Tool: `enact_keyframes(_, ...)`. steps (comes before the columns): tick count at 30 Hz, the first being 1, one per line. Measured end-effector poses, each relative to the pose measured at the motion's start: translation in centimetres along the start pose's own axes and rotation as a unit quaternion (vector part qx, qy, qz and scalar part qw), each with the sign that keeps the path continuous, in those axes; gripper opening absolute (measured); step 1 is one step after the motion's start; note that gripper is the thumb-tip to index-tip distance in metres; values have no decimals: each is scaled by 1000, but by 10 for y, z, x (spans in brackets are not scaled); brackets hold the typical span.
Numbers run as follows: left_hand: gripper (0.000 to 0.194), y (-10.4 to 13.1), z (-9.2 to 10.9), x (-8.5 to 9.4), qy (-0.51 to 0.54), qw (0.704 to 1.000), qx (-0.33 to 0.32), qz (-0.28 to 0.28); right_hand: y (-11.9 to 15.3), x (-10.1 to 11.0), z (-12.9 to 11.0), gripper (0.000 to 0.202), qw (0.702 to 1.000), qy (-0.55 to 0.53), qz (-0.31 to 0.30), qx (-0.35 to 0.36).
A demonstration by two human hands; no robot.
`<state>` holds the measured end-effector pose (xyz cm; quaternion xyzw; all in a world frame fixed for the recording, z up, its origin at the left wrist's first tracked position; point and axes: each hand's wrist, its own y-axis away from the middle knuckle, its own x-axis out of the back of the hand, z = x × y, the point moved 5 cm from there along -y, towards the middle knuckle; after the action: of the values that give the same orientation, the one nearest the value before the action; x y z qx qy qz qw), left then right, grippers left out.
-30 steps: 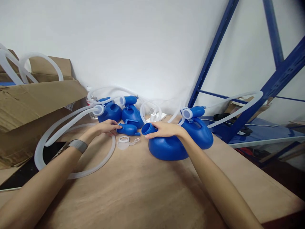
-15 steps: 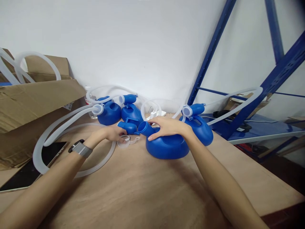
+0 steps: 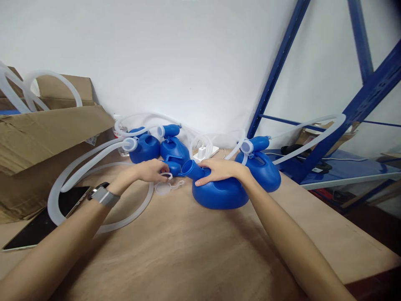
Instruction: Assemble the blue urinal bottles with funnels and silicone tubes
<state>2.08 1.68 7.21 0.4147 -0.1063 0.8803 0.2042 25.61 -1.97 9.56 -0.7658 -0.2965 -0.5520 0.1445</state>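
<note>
My right hand is wrapped over the top of a blue plastic urinal bottle, thumb on the near side below the neck. The bottle stands on the table, its open neck tilted up to the left. The fingers of my left hand pinch the ring of a translucent cap; the round lid and strap hang below it, at or near the tabletop. Just behind the left fingers lies a blue funnel piece, partly hidden by the hand.
More blue bottles with clear hoses stand at the back, another bottle at right. At left are a cardboard box, a tablet-like dark device and a looped hose. A white power strip lies by the wall; blue shelving stands right.
My left hand has risen slightly, lifting and tilting the cap's ring away from its lid. My right hand stays on the bottle. The view has shifted a little.
</note>
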Motion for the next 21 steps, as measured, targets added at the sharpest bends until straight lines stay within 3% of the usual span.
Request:
enact_keyframes(2,54,9,20,6,-14,998,-34,-51,-1,-1,0,65,1000,-5,0,8)
enact_keyframes(5,61,18,50,15,44,993,-104,-26,-2,-3,-3,68,1000,-3,-14,23)
enact_keyframes(7,63,21,62,12,52,988,-145,-22,-2,-4,-5,75,1000,6,-18,18)
enact_keyframes(11,67,20,65,2,15,986,-165,-20,-1,-4,-8,81,1000,17,-24,7)
enact_keyframes(21,67,22,76,0,-25,987,-161,0,-3,-5,-11,66,999,27,-12,41)
